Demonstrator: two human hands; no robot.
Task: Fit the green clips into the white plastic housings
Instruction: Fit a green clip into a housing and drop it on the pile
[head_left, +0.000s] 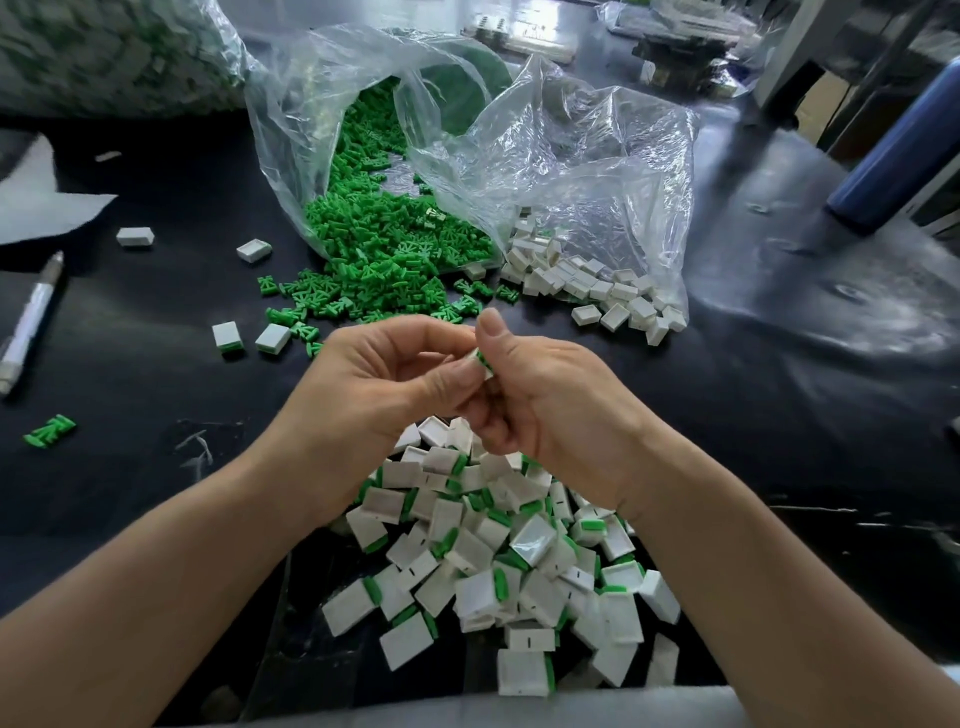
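Observation:
My left hand (384, 382) and my right hand (540, 400) meet above the black table, both pinching one white housing with a green clip (483, 362) showing at its edge. The fingers hide most of that piece. Loose green clips (374, 249) spill from a clear plastic bag at the back centre. Empty white housings (597, 291) lie in a second clear bag to its right. Below my hands a heap of white housings with green clips fitted (519, 556) covers the near table.
A pen (31, 322) lies at the left edge, with a white sheet (36, 197) behind it. A few stray housings (254, 249) and clips (49, 430) are scattered on the left. A blue cylinder (893, 156) stands at the right. Another filled bag (114, 52) sits back left.

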